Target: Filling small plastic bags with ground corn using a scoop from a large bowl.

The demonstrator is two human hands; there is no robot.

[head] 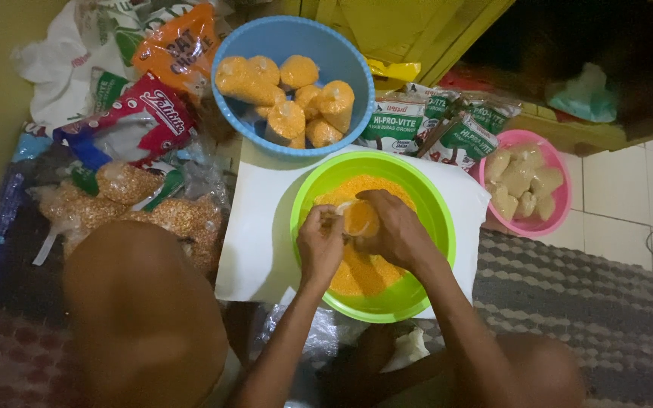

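Observation:
A green bowl point(432, 208) on a white sheet point(258, 219) holds loose orange grain point(360, 276). Over it, my left hand point(319, 245) and my right hand point(394, 230) both grip a small clear bag of orange grain point(360, 219). My left hand pinches the bag's left edge. My right hand wraps its top and right side. A blue bowl point(243, 34) behind it holds several tied bags of the same grain point(289, 91).
A pink bowl point(561, 200) at the right holds several pale filled bags. Printed feed packets point(394, 125) lie between the bowls. Sacks and bags of mixed grain point(137, 200) pile up at the left. My knees point(145, 310) frame the bottom, on a patterned mat point(606, 302).

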